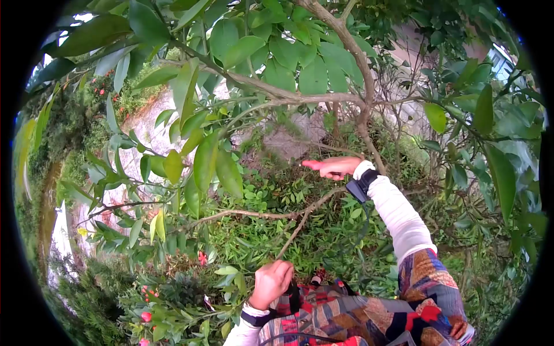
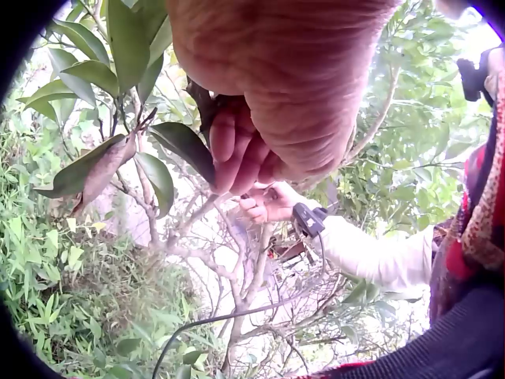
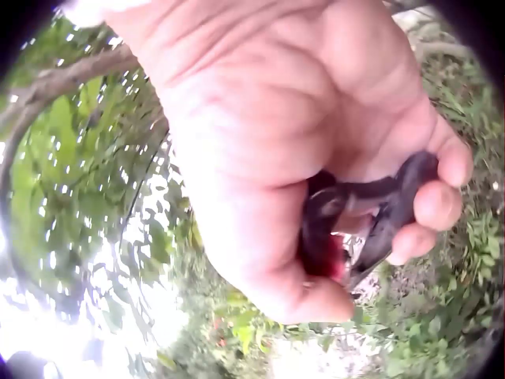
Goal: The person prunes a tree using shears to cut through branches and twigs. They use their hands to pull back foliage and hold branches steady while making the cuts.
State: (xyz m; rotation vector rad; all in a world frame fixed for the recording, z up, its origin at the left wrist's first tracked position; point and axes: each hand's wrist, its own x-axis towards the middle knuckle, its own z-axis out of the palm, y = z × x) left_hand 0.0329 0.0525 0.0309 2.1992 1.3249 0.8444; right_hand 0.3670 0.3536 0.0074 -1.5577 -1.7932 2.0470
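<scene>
My left hand is low in the head view, fingers curled round the lower end of a thin branch. In the left wrist view the back of that hand hides most of the grip, and green leaves, one dried and brown, hang beside its fingers. Farther out, my right hand holds pruning shears with dark handle insides and some red. Thumb and fingers wrap the handles, which stand apart; the blades are hidden in the right wrist view. A thicker branch rises just beyond this hand.
A long bough with broad leaves spans the upper head view. Another bare branch crosses between the hands. Undergrowth covers the ground, and red flowers show lower left. A black cable hangs in the left wrist view.
</scene>
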